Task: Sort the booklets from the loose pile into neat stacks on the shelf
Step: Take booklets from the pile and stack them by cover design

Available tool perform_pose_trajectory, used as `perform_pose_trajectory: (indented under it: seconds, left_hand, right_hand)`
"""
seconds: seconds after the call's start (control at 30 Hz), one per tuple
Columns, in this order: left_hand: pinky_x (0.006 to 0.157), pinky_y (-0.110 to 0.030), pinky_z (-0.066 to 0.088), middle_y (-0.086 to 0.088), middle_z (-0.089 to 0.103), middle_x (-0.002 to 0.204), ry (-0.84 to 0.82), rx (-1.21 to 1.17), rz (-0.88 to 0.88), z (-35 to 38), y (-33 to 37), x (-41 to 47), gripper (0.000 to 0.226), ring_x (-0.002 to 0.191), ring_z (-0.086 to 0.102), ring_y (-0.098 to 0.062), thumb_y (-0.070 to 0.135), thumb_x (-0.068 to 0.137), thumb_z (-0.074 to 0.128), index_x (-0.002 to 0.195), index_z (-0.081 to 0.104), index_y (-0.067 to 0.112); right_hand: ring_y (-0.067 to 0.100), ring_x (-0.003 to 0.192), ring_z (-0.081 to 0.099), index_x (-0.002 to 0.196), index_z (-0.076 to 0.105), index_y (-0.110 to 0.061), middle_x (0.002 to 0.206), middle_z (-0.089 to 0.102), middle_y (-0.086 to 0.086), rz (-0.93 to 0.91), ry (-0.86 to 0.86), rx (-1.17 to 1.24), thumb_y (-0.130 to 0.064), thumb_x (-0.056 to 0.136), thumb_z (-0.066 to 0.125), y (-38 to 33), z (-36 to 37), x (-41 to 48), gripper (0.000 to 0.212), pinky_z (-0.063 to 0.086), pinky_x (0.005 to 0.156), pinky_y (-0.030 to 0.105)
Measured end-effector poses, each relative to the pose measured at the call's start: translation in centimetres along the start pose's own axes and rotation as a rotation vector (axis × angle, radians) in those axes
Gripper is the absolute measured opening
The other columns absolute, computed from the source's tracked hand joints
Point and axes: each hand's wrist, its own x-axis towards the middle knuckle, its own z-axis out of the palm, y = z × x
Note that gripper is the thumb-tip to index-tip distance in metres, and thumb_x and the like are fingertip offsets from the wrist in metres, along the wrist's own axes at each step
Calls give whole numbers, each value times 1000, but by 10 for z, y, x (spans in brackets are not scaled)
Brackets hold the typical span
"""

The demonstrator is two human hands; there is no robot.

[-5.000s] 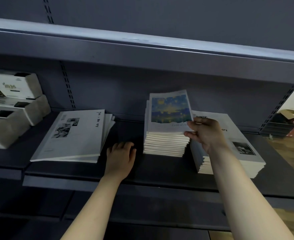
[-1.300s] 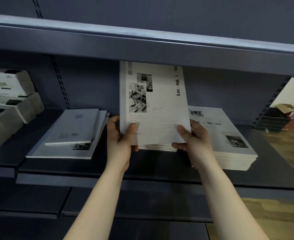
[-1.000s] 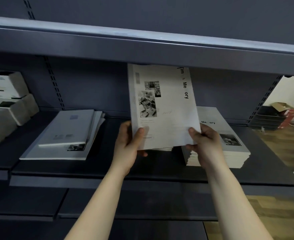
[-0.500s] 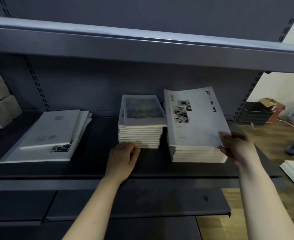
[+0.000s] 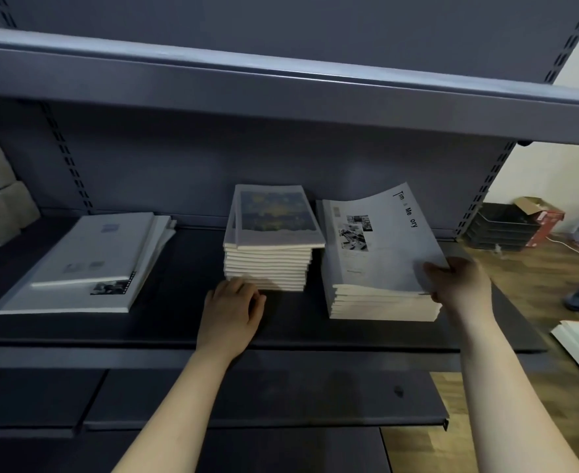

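White "Time Memory" booklet [image 5: 376, 244], right of centre: pinched at its near corner by right hand [image 5: 458, 281], far edge bowed above matching stack [image 5: 383, 303]. Left hand [image 5: 232, 307] flat, empty. Square corners before release.

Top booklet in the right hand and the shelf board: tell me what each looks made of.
Top booklet: thin paper, matte white cover; it bows under the right hand. Shelf board: probably painted sheet metal, dull dark grey, given its thin folded front edge.
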Motion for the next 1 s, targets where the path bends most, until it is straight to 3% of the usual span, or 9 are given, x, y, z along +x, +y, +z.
perform_pose_trajectory:
  seconds: [0.13, 0.23, 0.37, 0.63, 0.83, 1.0]
  left_hand:
    - [77, -32, 36, 3, 58, 98, 7, -3, -2, 0, 0, -1, 22, 90, 51, -18, 33, 95, 46, 86, 61, 19]
    - [77, -32, 35, 3, 58, 96, 25, -19, -1, 0, 0, -3, 21, 89, 51, -18, 32, 94, 48, 85, 61, 18]
    - [80, -32, 36, 5, 57, 97, 10, -15, -11, 0, 0, -2, 23, 91, 50, -16, 35, 95, 45, 87, 61, 20]
    - [80, -31, 36, 6, 57, 98, 11, -22, -20, 1, 0, -2, 22, 91, 49, -15, 36, 94, 46, 88, 61, 21]
    - [81, -31, 38, 6, 57, 97, 14, -34, -21, 0, 0, -2, 21, 91, 50, -15, 34, 94, 47, 88, 61, 20]
    - [82, -30, 35, 7, 56, 100, -17, -38, -33, -2, 0, -1, 21, 94, 49, -15, 33, 95, 46, 91, 62, 20]
  right_hand:
    - [28, 56, 51, 65, 61, -4, 59, 58, 11, -38, 42, -251, -27, 83, 60, -4, 3, 1, 29, 31, 49, 24]
    - [35, 70, 54, 69, 62, -4, 69, 58, 17, -56, 70, -337, -32, 85, 59, -3, 5, 3, 32, 33, 53, 30]
    - [39, 79, 55, 74, 61, 1, 79, 57, 23, -122, 63, -360, -32, 88, 58, 0, 5, 9, 36, 32, 58, 33]
    - [35, 74, 51, 73, 58, -3, 79, 58, 23, -114, 62, -323, -34, 90, 59, 3, 9, 11, 35, 28, 57, 33]
    - [42, 92, 55, 89, 64, 4, 97, 60, 29, -76, 54, -301, -35, 89, 61, 4, 8, 8, 39, 35, 66, 35]
    - [44, 111, 47, 114, 65, -6, 118, 55, 25, -74, 138, -323, -26, 83, 68, -11, 7, -3, 37, 41, 85, 45]
